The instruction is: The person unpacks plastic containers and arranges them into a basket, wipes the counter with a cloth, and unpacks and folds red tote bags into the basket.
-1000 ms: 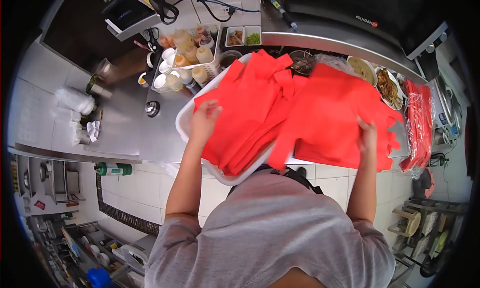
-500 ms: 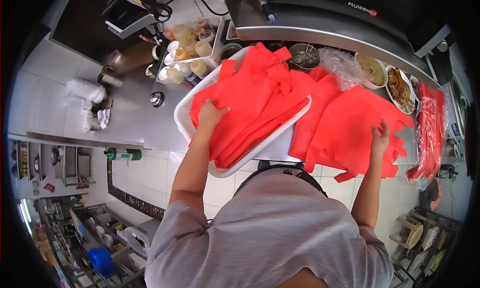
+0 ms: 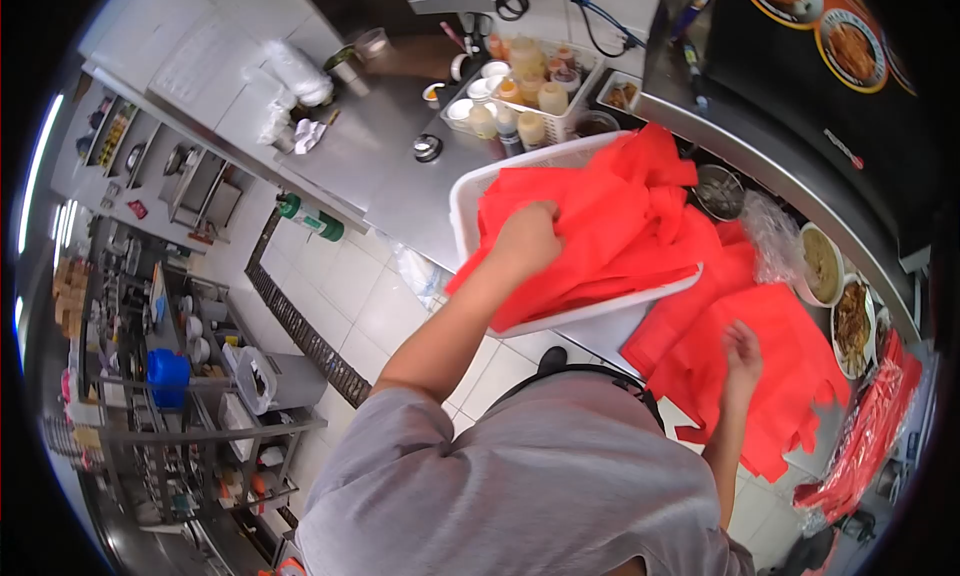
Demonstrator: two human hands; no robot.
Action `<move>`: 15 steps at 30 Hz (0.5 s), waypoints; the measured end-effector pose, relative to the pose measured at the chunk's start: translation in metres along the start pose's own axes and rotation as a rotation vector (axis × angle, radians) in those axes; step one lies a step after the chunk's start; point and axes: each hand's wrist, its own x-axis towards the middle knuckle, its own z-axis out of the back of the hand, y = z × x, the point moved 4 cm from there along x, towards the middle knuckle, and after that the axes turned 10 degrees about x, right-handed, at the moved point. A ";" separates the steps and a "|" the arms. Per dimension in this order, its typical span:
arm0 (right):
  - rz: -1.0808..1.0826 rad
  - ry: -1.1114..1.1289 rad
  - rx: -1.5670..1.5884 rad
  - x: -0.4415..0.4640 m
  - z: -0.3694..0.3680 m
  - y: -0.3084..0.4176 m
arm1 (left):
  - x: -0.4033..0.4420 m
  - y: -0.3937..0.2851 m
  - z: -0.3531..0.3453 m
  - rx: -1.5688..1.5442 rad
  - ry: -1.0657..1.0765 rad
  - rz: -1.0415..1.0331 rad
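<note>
Red cloth bags [image 3: 600, 201] lie in a loose heap in a white plastic basket [image 3: 465, 211] on the steel counter. On top of that heap is my left hand [image 3: 530, 241], its fingers curled down into the fabric; the fingertips are partly hidden. More red bags [image 3: 770, 326] are spread out flat to the right of the basket, some hanging over the counter's front edge. Just above these is my right hand [image 3: 741, 354], fingers slightly bent and apart, with nothing in it.
Behind the basket stands a white crate of squeeze bottles [image 3: 535, 96]. A call bell [image 3: 427, 148] is to its left. Along the right back are a bowl of pale food [image 3: 822, 264], a plate of browned food [image 3: 852, 326] and plastic-wrapped red bags [image 3: 870, 426]. A black appliance [image 3: 780, 96] borders the back.
The view has turned and shifted left. My left hand has moved farther onto the heap and its fingers have curled. My right hand has come back leftward over the flat bags.
</note>
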 end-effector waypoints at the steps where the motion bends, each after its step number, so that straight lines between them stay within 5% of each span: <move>1: -0.088 0.096 0.111 -0.009 -0.028 0.017 | -0.022 -0.030 0.004 0.034 -0.060 -0.049; 2: -0.174 0.189 0.220 -0.020 -0.056 0.032 | -0.045 -0.058 0.003 0.062 -0.120 -0.099; 5: -0.385 0.463 0.633 -0.043 -0.100 0.029 | -0.096 -0.112 -0.025 -0.113 0.146 -0.396; 10: -0.668 0.152 0.726 -0.044 -0.124 0.018 | -0.093 -0.120 -0.034 -0.409 0.708 -0.515; 12: -0.667 0.084 0.727 -0.035 -0.128 0.018 | -0.071 -0.104 -0.010 -0.409 0.469 -0.205; 15: -0.553 0.077 0.712 -0.030 -0.126 0.014 | -0.040 -0.083 -0.026 -0.169 -0.113 -0.220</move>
